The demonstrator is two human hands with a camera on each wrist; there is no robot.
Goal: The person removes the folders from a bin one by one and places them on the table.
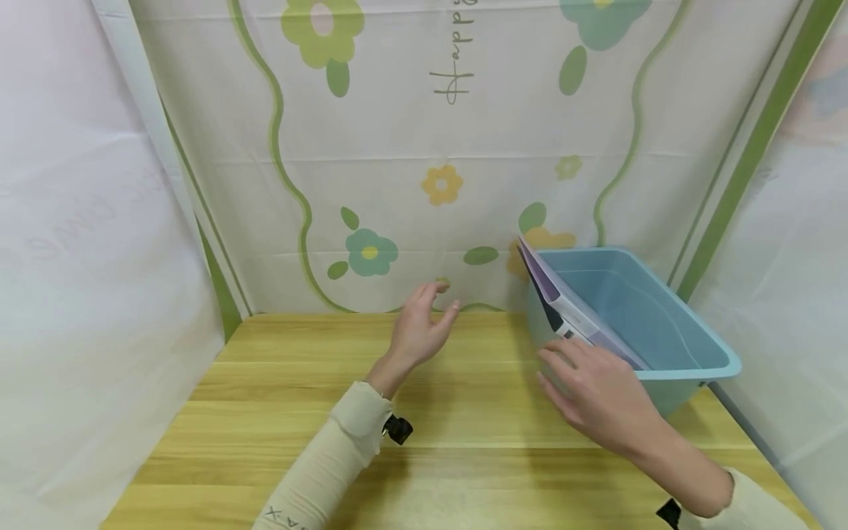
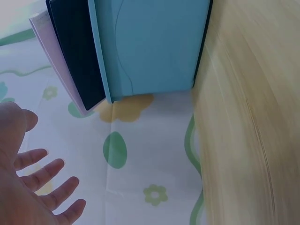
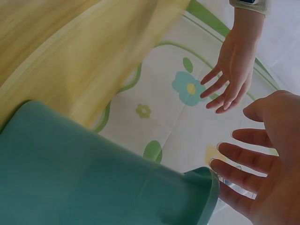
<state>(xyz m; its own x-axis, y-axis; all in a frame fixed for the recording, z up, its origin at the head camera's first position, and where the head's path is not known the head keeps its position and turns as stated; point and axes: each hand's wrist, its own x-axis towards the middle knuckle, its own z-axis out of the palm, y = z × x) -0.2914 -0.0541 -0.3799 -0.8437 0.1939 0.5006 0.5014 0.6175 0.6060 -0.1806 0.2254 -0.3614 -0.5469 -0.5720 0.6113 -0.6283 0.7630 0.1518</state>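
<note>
The blue bin [image 1: 662,316] stands upright on the right part of the wooden surface [image 1: 464,456], near the patterned cloth [image 1: 397,125] which hangs behind. In this bin there is a flat folder [image 1: 583,316], which leans over the left wall. Its upper end sticks out above the rim, and its lower part is inside. One side of it is lilac, with a pale edge, and toward the outside a dark panel [image 2: 77,51] shows; I cannot tell if this panel belongs to the same folder or is a separate one.

The right hand [image 1: 603,394] is just beside the near left corner of the bin. It is released, with the fingers apart and slightly bent; if one of them touches the rim, I cannot tell.

The left hand [image 1: 419,331] is also released, above the far part of the surface and well apart from the bin. Its thumb is spread away from the fingers, which are bent a little.

Both arms wear light sleeves [image 1: 331,456], and a small black device [image 1: 397,428] shows at the left wrist. The cloth carries green, orange and teal flowers, leaves and wavy green lines.
</note>
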